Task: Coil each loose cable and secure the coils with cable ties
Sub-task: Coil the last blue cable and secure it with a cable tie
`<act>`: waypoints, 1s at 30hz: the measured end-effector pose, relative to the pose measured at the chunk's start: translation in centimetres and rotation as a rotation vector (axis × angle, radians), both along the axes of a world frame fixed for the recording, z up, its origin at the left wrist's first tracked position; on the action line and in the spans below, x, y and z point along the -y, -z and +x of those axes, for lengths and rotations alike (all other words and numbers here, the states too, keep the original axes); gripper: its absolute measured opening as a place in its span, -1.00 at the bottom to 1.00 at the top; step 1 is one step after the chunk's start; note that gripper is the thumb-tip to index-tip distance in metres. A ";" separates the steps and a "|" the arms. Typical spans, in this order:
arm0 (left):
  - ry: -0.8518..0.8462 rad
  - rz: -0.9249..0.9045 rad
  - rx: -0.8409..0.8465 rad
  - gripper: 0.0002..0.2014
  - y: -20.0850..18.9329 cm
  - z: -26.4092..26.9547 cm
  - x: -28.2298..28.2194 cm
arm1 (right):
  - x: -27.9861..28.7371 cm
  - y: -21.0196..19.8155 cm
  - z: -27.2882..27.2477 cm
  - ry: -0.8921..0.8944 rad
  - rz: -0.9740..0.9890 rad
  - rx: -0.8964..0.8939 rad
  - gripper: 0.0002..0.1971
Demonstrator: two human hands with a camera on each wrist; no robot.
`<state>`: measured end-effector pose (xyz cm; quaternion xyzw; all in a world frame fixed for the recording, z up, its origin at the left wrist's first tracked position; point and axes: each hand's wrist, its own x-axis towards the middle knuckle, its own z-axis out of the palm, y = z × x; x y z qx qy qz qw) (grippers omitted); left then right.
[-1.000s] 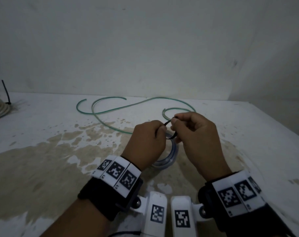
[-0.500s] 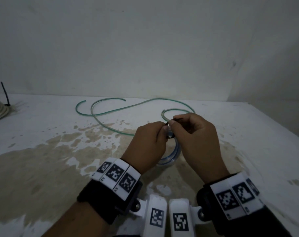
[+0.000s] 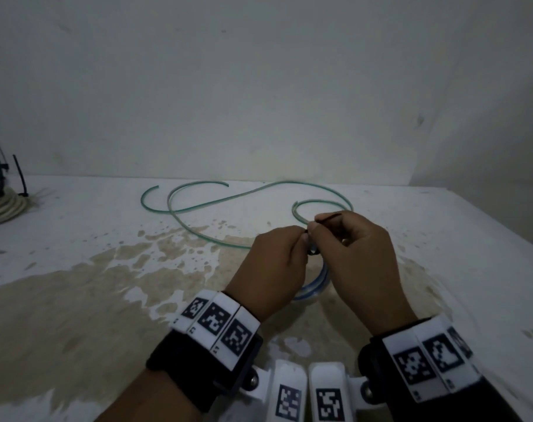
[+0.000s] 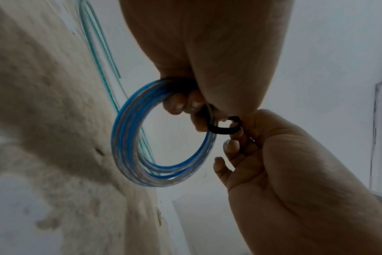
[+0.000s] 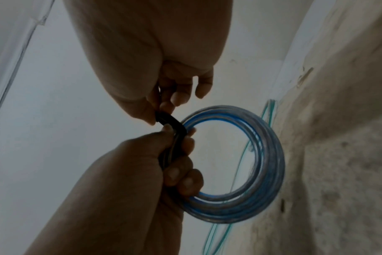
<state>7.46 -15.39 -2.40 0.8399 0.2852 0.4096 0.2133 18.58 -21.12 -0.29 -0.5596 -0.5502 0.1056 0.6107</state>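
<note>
Your left hand (image 3: 277, 263) grips the blue cable coil (image 4: 164, 151) with fingers (image 4: 181, 105) curled around its turns, while your right hand (image 3: 359, 263) pinches the black cable tie (image 4: 224, 127), looped around the coil just beside your left fingers. The coil hangs below both hands, above the desk (image 3: 76, 269). If the left grip relaxes before the tie cinches, the springy turns could splay out. A slipping pinch could free the tie's tail. The green cable (image 3: 244, 193), beyond your fingers, lies uncoiled.
</note>
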 end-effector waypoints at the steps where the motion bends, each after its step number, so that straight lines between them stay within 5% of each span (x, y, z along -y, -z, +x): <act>1: -0.002 0.020 -0.016 -0.71 0.0 -0.1 0.1 | 0.0 0.0 0.0 -0.001 -0.004 -0.001 -0.84; 7: -0.020 0.174 -0.033 -0.64 0.2 -0.3 0.0 | -0.1 0.0 0.7 -0.061 -0.095 0.040 -0.80; 15: 0.013 -0.132 0.115 -0.76 -0.3 -0.5 0.5 | 0.0 -0.1 0.3 -0.025 0.016 0.010 -0.91; 22: 0.038 -0.153 0.132 -0.90 -0.6 -0.6 0.7 | -0.3 0.2 1.4 0.001 -0.039 0.213 -0.84; 30: 0.038 -0.275 0.236 -0.90 -0.8 -0.5 0.7 | 1.0 -1.7 1.7 0.120 0.287 0.341 -0.88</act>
